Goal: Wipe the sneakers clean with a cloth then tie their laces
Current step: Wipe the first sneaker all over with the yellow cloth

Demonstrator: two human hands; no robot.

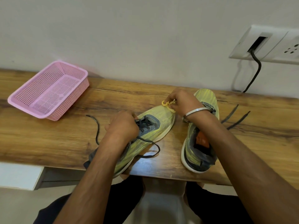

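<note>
Two sneakers are seen on the table [48,143]. The left sneaker [145,131] lies under the left hand [123,125], its toe pointing away and toward the right hand [182,101]. The right sneaker [200,143] lies just under the right wrist. The left hand is curled on the dark laces [145,125] at the tongue of the left sneaker; whether a lace is really pinched cannot be told, because the fingers are hidden. The right hand is closed on a small yellow cloth [168,105], which is held just at the toe of the left sneaker.

The cloth is judged to be soft and light, so it is best bunched between the fingertips and pressed flat on the knit upper. The sneakers are probably light and may slide on the smooth wood, so each one should be held firmly at the lace area or the heel while it is wiped. The laces are thin and limp; they are best taken near their stiff tips. The laces of both sneakers lie loose, not yet tied.

A pink basket [48,89] stands well beyond the left hand.
</note>
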